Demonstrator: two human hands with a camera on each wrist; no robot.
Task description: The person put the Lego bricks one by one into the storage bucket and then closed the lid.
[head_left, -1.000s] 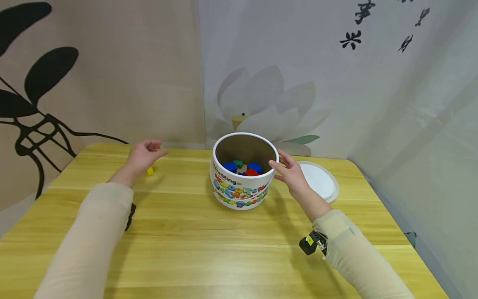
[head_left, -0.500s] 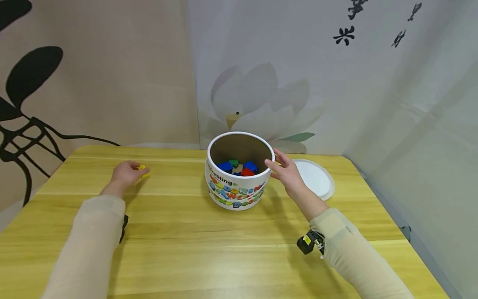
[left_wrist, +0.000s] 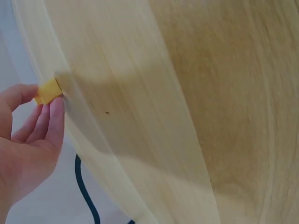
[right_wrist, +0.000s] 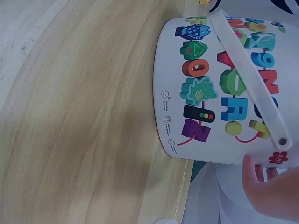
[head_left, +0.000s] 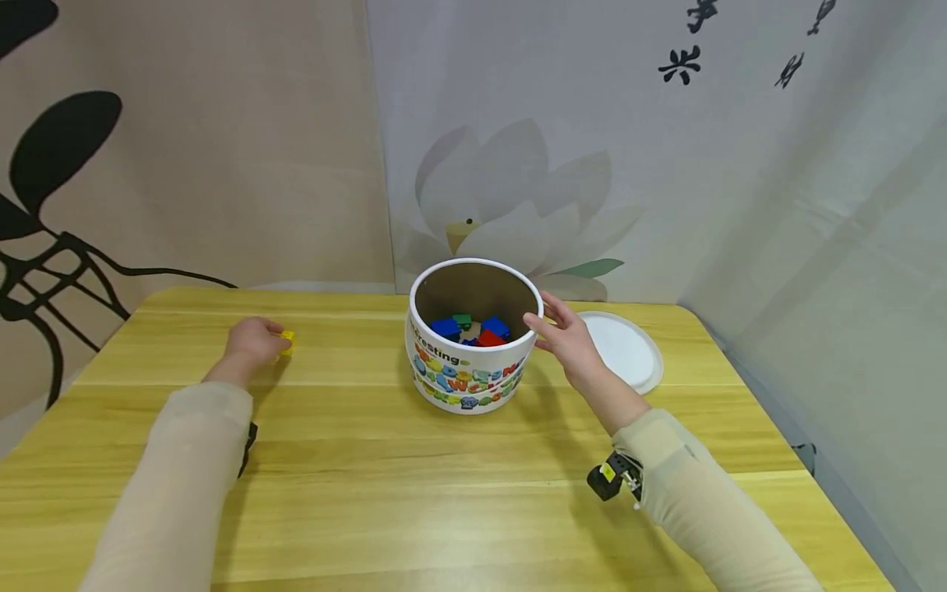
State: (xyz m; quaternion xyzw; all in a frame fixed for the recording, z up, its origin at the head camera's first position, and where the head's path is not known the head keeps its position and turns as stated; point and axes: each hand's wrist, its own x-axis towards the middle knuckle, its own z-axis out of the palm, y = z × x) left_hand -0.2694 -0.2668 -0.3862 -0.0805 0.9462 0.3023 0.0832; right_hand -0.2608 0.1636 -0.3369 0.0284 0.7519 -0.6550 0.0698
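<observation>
My left hand [head_left: 250, 344] is over the far left of the table and pinches a small yellow block [head_left: 288, 341] between thumb and fingertips. In the left wrist view the yellow block [left_wrist: 49, 91] stands out beyond the fingertips, close over the wood. A white bucket [head_left: 468, 382] with colourful printed letters stands upright near the back middle. Inside it lie several toy blocks, among them blue blocks [head_left: 496, 328], a red block [head_left: 490, 338] and a green block [head_left: 462, 319]. At the bucket's right side my right hand [head_left: 573, 345] holds the rim, thumb nearest me and the other fingers behind.
A white round lid [head_left: 625, 349] lies on the wooden table [head_left: 414, 493], right of the bucket and partly behind the right hand. The bucket's white handle [right_wrist: 254, 84] hangs down against its side. A printed curtain [head_left: 296, 148] closes off the back.
My left hand has come down onto the yellow block and taken it between thumb and fingers. The right hand keeps its place at the bucket; the head view has shifted slightly.
</observation>
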